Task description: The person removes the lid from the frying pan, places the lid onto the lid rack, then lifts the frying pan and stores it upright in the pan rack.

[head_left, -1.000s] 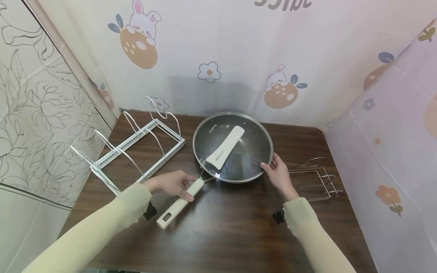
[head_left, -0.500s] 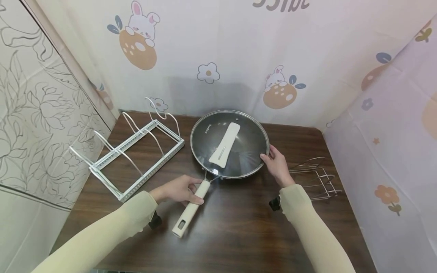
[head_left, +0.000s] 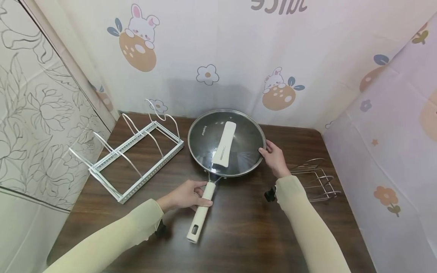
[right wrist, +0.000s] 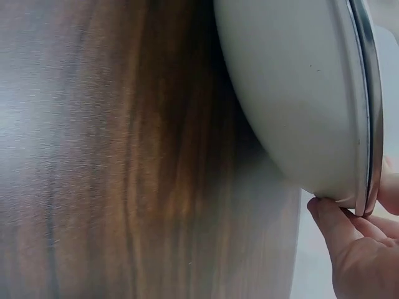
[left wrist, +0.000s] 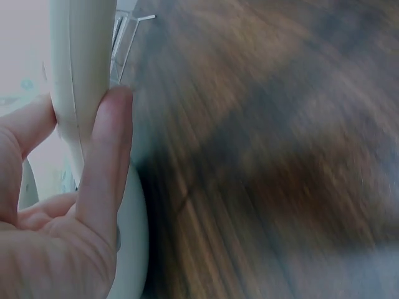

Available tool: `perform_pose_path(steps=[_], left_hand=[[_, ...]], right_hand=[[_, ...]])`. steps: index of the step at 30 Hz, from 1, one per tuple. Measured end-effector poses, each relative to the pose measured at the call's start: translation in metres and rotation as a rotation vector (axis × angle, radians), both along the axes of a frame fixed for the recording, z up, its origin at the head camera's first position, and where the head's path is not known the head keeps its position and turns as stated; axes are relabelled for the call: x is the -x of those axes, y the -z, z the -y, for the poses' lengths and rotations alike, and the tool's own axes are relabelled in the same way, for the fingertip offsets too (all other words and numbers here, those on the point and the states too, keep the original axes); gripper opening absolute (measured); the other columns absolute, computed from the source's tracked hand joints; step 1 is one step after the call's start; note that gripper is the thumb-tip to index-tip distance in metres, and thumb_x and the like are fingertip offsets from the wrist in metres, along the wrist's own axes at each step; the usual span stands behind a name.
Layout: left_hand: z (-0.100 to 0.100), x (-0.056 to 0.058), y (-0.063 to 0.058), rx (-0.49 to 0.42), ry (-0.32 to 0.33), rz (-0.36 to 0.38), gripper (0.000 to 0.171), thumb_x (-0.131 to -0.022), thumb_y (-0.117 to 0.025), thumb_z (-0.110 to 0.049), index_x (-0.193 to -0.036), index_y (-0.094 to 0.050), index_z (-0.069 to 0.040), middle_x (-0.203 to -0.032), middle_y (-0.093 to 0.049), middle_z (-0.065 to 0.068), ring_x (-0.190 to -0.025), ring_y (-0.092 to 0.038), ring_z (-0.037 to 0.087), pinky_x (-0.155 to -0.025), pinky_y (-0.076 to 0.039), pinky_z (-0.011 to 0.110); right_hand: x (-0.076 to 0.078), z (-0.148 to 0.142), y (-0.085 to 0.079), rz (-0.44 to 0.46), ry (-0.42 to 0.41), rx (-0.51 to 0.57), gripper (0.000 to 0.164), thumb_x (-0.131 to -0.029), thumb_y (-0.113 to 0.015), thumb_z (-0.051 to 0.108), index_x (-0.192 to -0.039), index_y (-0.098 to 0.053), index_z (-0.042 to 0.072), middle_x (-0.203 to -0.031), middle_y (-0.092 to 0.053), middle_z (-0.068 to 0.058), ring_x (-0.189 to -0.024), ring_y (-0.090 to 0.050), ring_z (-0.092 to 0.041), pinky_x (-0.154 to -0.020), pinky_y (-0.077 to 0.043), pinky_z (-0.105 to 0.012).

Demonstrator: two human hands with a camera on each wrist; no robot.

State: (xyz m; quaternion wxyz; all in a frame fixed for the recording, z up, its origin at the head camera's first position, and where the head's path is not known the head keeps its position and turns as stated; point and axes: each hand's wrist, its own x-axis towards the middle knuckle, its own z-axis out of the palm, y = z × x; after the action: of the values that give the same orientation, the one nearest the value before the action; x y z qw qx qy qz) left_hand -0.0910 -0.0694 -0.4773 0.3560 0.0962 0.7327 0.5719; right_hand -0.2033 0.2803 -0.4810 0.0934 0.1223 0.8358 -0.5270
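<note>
A wok with a cream outer wall (right wrist: pixel 293 93) stands on the table, covered by a steel-rimmed glass lid (head_left: pixel 206 149). The lid carries a long white handle (head_left: pixel 225 144). In the head view, the wok's cream handle (head_left: pixel 199 218) points toward the front edge. My left hand (head_left: pixel 187 195) pinches that handle near the wok between thumb and fingers; the left wrist view shows this grip up close. At the right side of the rim, my right hand (head_left: pixel 274 159) holds wok and lid edge together, thumb and fingers on opposite sides. The wok's inside shows only through the glass.
A white metal rack (head_left: pixel 150 174) with upright wire dividers stands at left on the brown wooden table (head_left: pixel 252 235). To the right, a smaller silver wire rack (head_left: pixel 321 182) lies partly behind my right arm. Patterned curtains (head_left: pixel 235 49) enclose the back and sides.
The wok has turned so that its handle swung rightward to point more toward the front, and the lid's handle turned with it. Both hands moved along, keeping their holds; the racks stayed put.
</note>
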Motion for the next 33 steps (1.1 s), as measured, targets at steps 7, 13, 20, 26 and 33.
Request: perform_pose_path(steps=[7,13,20,26,33], left_hand=[[-0.012,-0.005,0.001,-0.013,-0.068,0.004,0.092,-0.085,-0.085,-0.012,-0.156,-0.031,0.010,-0.092,-0.069,0.014,-0.063,-0.071,0.014,-0.063,-0.066,0.037],[-0.023,-0.007,0.001,-0.041,-0.121,0.020,0.092,-0.085,-0.085,-0.012,-0.156,-0.031,0.009,-0.089,-0.068,0.012,-0.062,-0.072,0.015,-0.064,-0.066,0.038],[-0.033,-0.009,0.004,-0.070,-0.174,0.054,0.093,-0.084,-0.086,-0.014,-0.157,-0.032,0.007,-0.093,-0.068,0.012,-0.064,-0.072,0.015,-0.065,-0.066,0.037],[-0.039,-0.009,0.007,-0.091,-0.211,0.048,0.093,-0.084,-0.086,-0.014,-0.157,-0.033,0.007,-0.096,-0.069,0.013,-0.067,-0.071,0.014,-0.065,-0.066,0.036],[-0.047,-0.009,0.014,-0.139,-0.228,0.054,0.094,-0.086,-0.085,-0.015,-0.158,-0.029,0.009,-0.098,-0.070,0.014,-0.072,-0.072,0.014,-0.067,-0.066,0.036]], right_hand=[[0.016,0.003,-0.004,0.016,0.002,0.018,0.064,-0.109,-0.053,0.021,-0.164,-0.023,0.008,-0.167,-0.032,-0.018,-0.154,-0.036,-0.031,-0.125,-0.037,-0.048],[0.030,0.005,-0.006,0.013,0.002,0.064,0.062,-0.108,-0.053,0.017,-0.163,-0.027,0.005,-0.164,-0.037,-0.020,-0.152,-0.041,-0.032,-0.123,-0.039,-0.047],[0.040,0.006,-0.010,0.011,-0.019,0.038,0.061,-0.109,-0.051,0.018,-0.162,-0.027,0.003,-0.164,-0.038,-0.023,-0.152,-0.040,-0.033,-0.123,-0.040,-0.049],[0.051,0.007,-0.008,0.009,-0.030,0.044,0.060,-0.109,-0.052,0.016,-0.162,-0.029,0.003,-0.163,-0.040,-0.022,-0.151,-0.041,-0.033,-0.123,-0.039,-0.048],[0.063,0.007,-0.005,-0.007,-0.030,0.054,0.057,-0.108,-0.053,0.016,-0.160,-0.033,0.002,-0.161,-0.042,-0.024,-0.150,-0.044,-0.033,-0.121,-0.042,-0.049]])
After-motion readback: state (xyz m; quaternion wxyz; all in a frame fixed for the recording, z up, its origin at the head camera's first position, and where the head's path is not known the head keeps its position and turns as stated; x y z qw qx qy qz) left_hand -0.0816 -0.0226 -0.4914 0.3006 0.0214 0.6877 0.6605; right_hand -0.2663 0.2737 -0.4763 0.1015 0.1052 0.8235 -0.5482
